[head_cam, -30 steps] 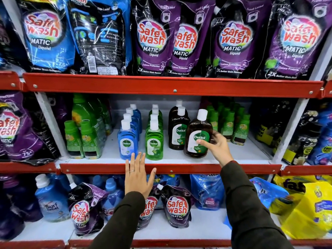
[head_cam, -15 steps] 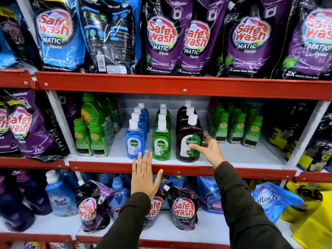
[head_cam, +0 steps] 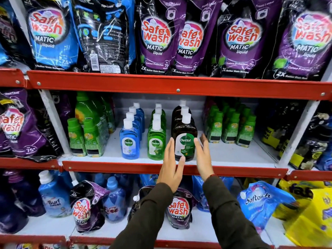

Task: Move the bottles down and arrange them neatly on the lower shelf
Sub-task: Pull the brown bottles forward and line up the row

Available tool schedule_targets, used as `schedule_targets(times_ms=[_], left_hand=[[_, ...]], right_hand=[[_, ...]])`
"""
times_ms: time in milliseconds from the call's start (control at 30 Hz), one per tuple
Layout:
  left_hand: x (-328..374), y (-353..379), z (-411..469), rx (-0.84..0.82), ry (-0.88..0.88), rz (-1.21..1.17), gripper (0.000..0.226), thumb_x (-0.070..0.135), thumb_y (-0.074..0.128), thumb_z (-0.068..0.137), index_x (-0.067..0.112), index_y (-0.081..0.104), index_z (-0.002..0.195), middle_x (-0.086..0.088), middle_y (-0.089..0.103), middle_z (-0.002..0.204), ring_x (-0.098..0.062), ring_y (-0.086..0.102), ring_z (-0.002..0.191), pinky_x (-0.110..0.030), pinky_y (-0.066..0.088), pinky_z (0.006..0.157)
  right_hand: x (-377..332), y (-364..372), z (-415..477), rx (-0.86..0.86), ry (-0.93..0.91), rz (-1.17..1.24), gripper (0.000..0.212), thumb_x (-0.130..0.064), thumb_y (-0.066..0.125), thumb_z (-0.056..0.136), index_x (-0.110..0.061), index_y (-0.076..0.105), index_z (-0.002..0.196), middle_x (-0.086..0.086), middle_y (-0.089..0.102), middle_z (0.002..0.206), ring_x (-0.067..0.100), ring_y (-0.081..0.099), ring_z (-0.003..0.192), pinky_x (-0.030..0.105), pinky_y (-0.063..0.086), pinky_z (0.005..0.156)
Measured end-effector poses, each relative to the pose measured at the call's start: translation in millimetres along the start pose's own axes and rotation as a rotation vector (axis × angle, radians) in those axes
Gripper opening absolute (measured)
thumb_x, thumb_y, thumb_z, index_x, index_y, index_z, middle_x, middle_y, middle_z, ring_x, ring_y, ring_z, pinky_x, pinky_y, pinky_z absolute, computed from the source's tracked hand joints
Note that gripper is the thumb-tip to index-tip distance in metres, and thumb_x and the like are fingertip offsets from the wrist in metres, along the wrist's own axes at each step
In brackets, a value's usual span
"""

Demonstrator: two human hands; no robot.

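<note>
Flanking the front brown bottle [head_cam: 185, 141] on the middle shelf [head_cam: 172, 167], both hands are spread with fingers straight. The left hand [head_cam: 170, 165] lies against the bottle's left side, thumb across its lower front; the right hand [head_cam: 203, 157] sits just beside its right side, and whether it touches cannot be told. Neither hand is closed around the bottle.

That bottle stands upright at the shelf's front edge, white cap on top, its label reading "Dettol". Behind it the caps of 2 more brown bottles show, making a row of 3. To its left runs a row of green bottles [head_cam: 156, 142], 4 white caps counted, front label "Dettol". Left again is a row of blue bottles [head_cam: 128, 142], also 4 caps, "Dettol" on the front one.

Small green-capped bottles [head_cam: 231, 130] stand in a group to the right, 3 in the front line with more behind; 2 similar ones [head_cam: 84, 139] stand at the left in front of larger green bottles.

On the top shelf, 4 purple pouches [head_cam: 156, 38] read "Safe wash MATIC liquid", "Colour Protection" and "2X Better Stain Removal"; a blue pouch [head_cam: 48, 35] carries the same brand.

On the lower shelf [head_cam: 197, 229] stand 2 purple "Safe wash MATIC" pouches, a "Surf excel" bottle [head_cam: 53, 196] and a blue "Softouch" pouch [head_cam: 258, 202].
</note>
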State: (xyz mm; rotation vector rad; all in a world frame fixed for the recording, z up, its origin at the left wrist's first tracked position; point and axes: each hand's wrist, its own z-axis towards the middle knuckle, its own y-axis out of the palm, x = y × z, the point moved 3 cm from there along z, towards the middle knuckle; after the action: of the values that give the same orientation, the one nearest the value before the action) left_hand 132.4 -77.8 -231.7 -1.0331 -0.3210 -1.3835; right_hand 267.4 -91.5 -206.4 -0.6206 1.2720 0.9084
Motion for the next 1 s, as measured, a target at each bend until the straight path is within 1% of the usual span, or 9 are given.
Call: schedule_targets(times_ms=[67, 200, 267, 367, 467, 633, 767, 900, 1000], left_hand=[[5, 10, 9, 0.000, -0.130, -0.128, 0.067, 0.048, 0.032, 0.105, 0.027, 0.000, 0.160, 0.013, -0.002, 0.168, 0.020, -0.005, 0.144, 0.002, 0.000, 0.110], [3, 19, 25, -0.013, -0.381, -0.278, 0.066, 0.045, 0.028, 0.108, 0.020, -0.001, 0.161, 0.001, -0.003, 0.171, -0.008, -0.004, 0.156, -0.025, -0.002, 0.123], [1, 18, 30, -0.025, -0.433, -0.276, 0.066, 0.048, 0.026, 0.107, 0.017, 0.004, 0.161, -0.001, 0.002, 0.172, -0.013, 0.001, 0.157, -0.028, 0.000, 0.122], [-3, 15, 32, -0.015, -0.439, -0.262, 0.064, 0.048, 0.026, 0.107, 0.017, 0.011, 0.161, -0.002, 0.011, 0.171, -0.014, 0.011, 0.157, -0.022, 0.006, 0.115], [-4, 16, 30, -0.024, -0.434, -0.243, 0.064, 0.049, 0.028, 0.107, 0.018, 0.013, 0.161, -0.003, 0.015, 0.171, -0.016, 0.015, 0.156, -0.025, 0.010, 0.117], [-3, 16, 26, -0.012, -0.431, -0.280, 0.065, 0.050, 0.030, 0.106, 0.020, 0.015, 0.161, -0.001, 0.017, 0.170, -0.014, 0.016, 0.155, -0.023, 0.010, 0.115], [-2, 16, 26, -0.023, -0.425, -0.298, 0.064, 0.048, 0.028, 0.107, 0.019, 0.012, 0.161, -0.001, 0.015, 0.171, -0.014, 0.013, 0.156, -0.023, 0.008, 0.116], [3, 12, 24, -0.042, -0.407, -0.321, 0.063, 0.047, 0.028, 0.108, 0.018, 0.011, 0.161, -0.001, 0.011, 0.171, -0.013, 0.009, 0.157, -0.029, 0.005, 0.123], [6, 0, 15, 0.108, -0.296, -0.290, 0.053, 0.041, 0.033, 0.108, 0.019, 0.031, 0.157, -0.003, 0.033, 0.164, -0.013, 0.029, 0.151, -0.028, 0.019, 0.123]], right_hand=[[0, 6, -3, 0.014, 0.012, 0.039, 0.059, -0.040, 0.039, 0.103, -0.022, 0.022, 0.156, -0.003, 0.027, 0.164, 0.009, 0.029, 0.146, 0.025, 0.025, 0.113], [4, 14, -4, 0.009, 0.023, 0.072, 0.055, -0.042, 0.034, 0.104, -0.018, 0.032, 0.152, 0.004, 0.042, 0.156, 0.011, 0.043, 0.138, 0.034, 0.032, 0.119], [4, 13, -5, -0.002, 0.027, 0.072, 0.056, -0.043, 0.036, 0.103, -0.019, 0.030, 0.153, 0.002, 0.042, 0.156, 0.011, 0.043, 0.137, 0.034, 0.032, 0.119], [3, 12, -6, -0.038, 0.022, 0.047, 0.067, -0.055, 0.044, 0.093, -0.026, 0.031, 0.152, -0.002, 0.045, 0.154, 0.012, 0.046, 0.138, 0.040, 0.033, 0.120], [3, 10, -7, -0.043, 0.018, 0.017, 0.065, -0.053, 0.044, 0.095, -0.029, 0.029, 0.153, -0.003, 0.043, 0.156, 0.013, 0.044, 0.140, 0.042, 0.032, 0.121], [2, 3, -8, -0.065, 0.014, -0.013, 0.057, -0.042, 0.041, 0.102, -0.028, 0.026, 0.155, -0.009, 0.041, 0.150, 0.007, 0.041, 0.134, 0.028, 0.032, 0.113], [-1, 2, -9, -0.087, 0.015, -0.046, 0.056, -0.039, 0.041, 0.102, -0.028, 0.025, 0.154, -0.015, 0.040, 0.140, 0.005, 0.039, 0.132, 0.024, 0.030, 0.108], [2, 3, -8, -0.116, 0.040, -0.052, 0.063, -0.043, 0.041, 0.101, -0.026, 0.017, 0.157, -0.006, 0.033, 0.157, 0.011, 0.034, 0.143, 0.033, 0.026, 0.120], [7, 9, -15, 0.006, 0.017, -0.117, 0.065, -0.046, 0.042, 0.100, -0.024, 0.017, 0.156, 0.001, 0.018, 0.166, 0.017, 0.020, 0.152, 0.040, 0.018, 0.126]])
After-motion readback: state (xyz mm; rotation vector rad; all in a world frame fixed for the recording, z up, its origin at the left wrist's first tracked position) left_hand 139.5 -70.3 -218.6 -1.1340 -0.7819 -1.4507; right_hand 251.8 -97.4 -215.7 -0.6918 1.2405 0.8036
